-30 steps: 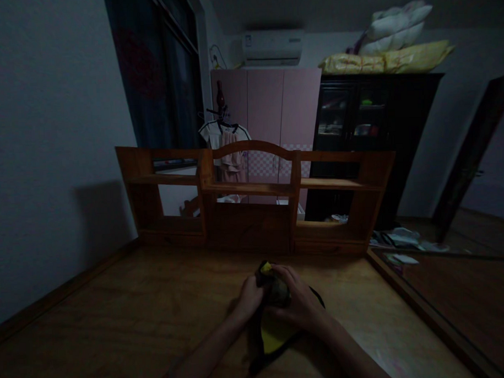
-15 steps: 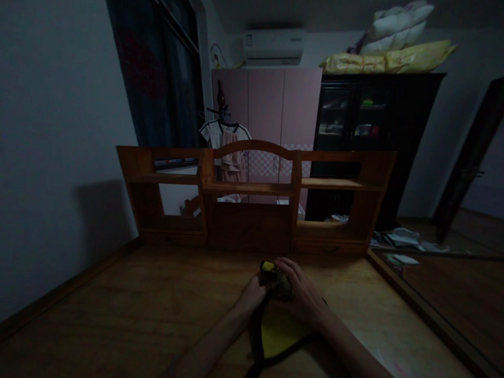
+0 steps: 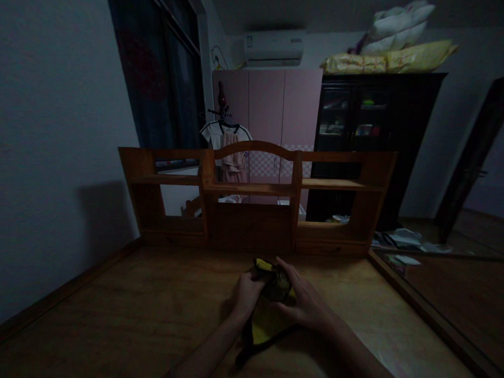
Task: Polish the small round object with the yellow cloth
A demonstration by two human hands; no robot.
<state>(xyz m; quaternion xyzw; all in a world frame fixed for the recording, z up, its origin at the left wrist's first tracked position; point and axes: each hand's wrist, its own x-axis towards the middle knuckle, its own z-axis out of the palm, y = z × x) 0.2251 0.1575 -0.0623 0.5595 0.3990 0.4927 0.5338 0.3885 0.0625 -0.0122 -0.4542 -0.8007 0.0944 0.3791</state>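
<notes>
A yellow cloth point(image 3: 268, 325) with a dark border lies partly on the wooden tabletop, bunched up at its far end. My left hand point(image 3: 246, 296) is closed on that bunched end, its fingertips partly hidden in the folds. Between my hands sits a roundish dark, mottled bulk point(image 3: 279, 288); in the dim light I cannot tell whether it is a separate object or part of the cloth. My right hand point(image 3: 308, 303) curves around the right side of this bulk, thumb below and fingers above, holding it against the cloth.
A wooden shelf unit point(image 3: 252, 189) stands across the table's far edge. The tabletop point(image 3: 157, 302) meets a wall point(image 3: 61, 162) on the left and has a raised wooden edge point(image 3: 417, 310) on the right. Beyond are a pink wardrobe point(image 3: 267, 106) and a dark cabinet point(image 3: 402, 112).
The cloth has shifted slightly left, and its yellow far end has opened out more. My left hand has moved a little left, and my right thumb now shows more clearly below the dark bulk.
</notes>
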